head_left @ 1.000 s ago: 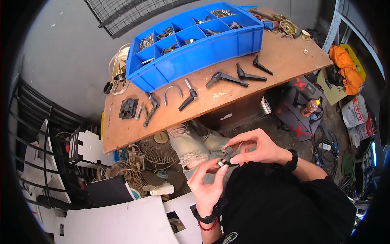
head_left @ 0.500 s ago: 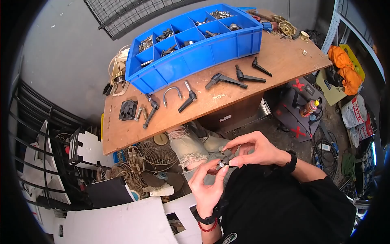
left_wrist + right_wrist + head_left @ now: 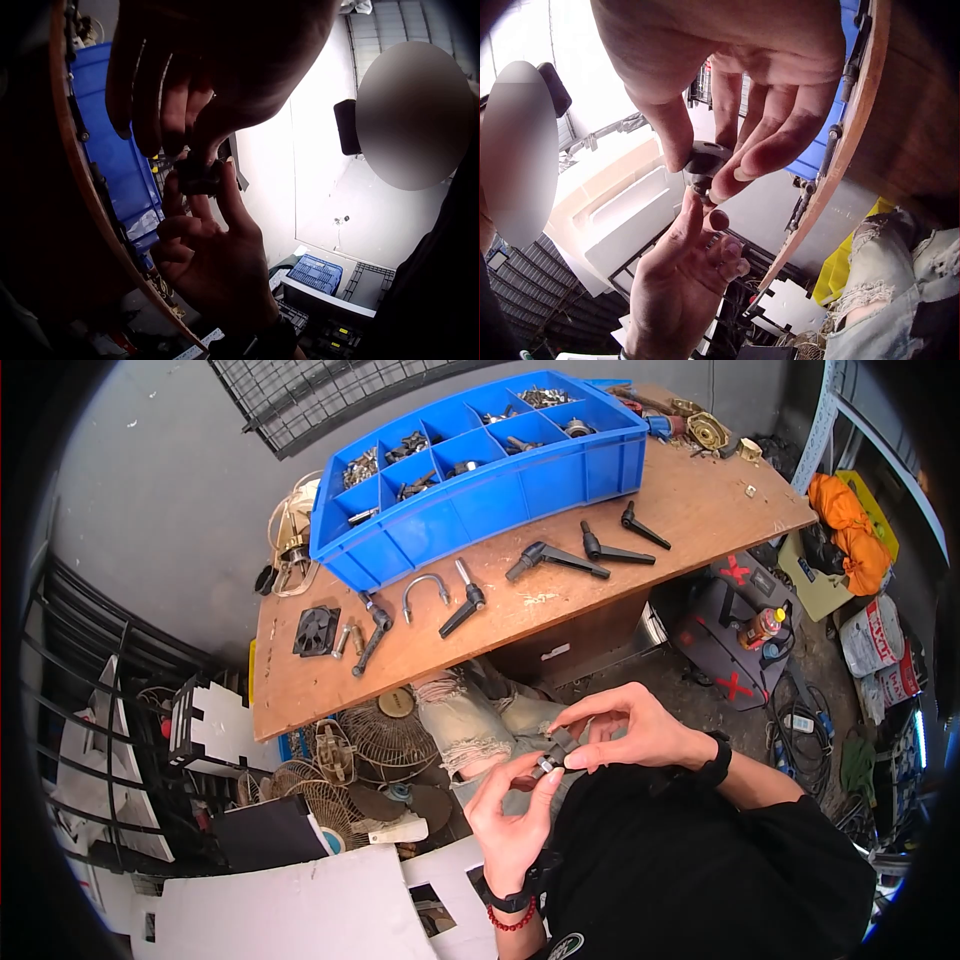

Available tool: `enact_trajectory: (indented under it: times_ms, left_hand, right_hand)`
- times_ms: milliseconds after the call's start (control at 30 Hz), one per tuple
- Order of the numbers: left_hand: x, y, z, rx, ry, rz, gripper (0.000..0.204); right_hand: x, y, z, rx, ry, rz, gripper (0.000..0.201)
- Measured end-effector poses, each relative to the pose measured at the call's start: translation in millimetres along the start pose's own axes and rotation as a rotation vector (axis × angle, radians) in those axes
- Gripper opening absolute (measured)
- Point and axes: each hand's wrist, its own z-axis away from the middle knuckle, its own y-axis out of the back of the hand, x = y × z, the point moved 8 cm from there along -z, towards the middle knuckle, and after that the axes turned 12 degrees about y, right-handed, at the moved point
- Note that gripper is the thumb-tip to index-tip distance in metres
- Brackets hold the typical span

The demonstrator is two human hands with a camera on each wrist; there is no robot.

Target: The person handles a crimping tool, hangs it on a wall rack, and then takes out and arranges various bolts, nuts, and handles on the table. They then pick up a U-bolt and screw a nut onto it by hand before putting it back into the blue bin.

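Above the lap, my right hand point(image 3: 640, 728) pinches a dark, rounded knob-like part point(image 3: 706, 159) between thumb and fingers. From below, my left hand point(image 3: 508, 815) pinches a small shiny metal end point(image 3: 547, 763) between thumb and forefinger, right against the dark part. Fingers hide much of both pieces, and I cannot tell whether they are joined. In the left wrist view the held part point(image 3: 199, 178) is a dark shape in shadow. On the wooden table point(image 3: 540, 600) ahead lie several black clamping levers point(image 3: 565, 556), a U-shaped metal rod point(image 3: 424, 582), bolts point(image 3: 348, 640) and a small black fan point(image 3: 317, 630).
A blue divided bin point(image 3: 480, 500) with small hardware in its compartments stands on the table. Old fans point(image 3: 385, 730) and white panels point(image 3: 290, 900) sit at the lower left. A dark case point(image 3: 735, 630) with a bottle point(image 3: 764, 626) on it is at the right.
The metal end has turned slightly between my left fingers and sits closer to the dark part. My right hand has dropped a touch; the things on the table have stayed put.
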Motion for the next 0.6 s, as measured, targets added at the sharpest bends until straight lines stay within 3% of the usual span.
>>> enact_trajectory:
  times_ms: [600]
  left_hand:
    - [-4.7,-2.9,0.0,-0.018,0.023,-0.022,0.026]
  right_hand:
    - [0.6,-0.1,-1.3,-0.002,-0.005,0.012,0.046]
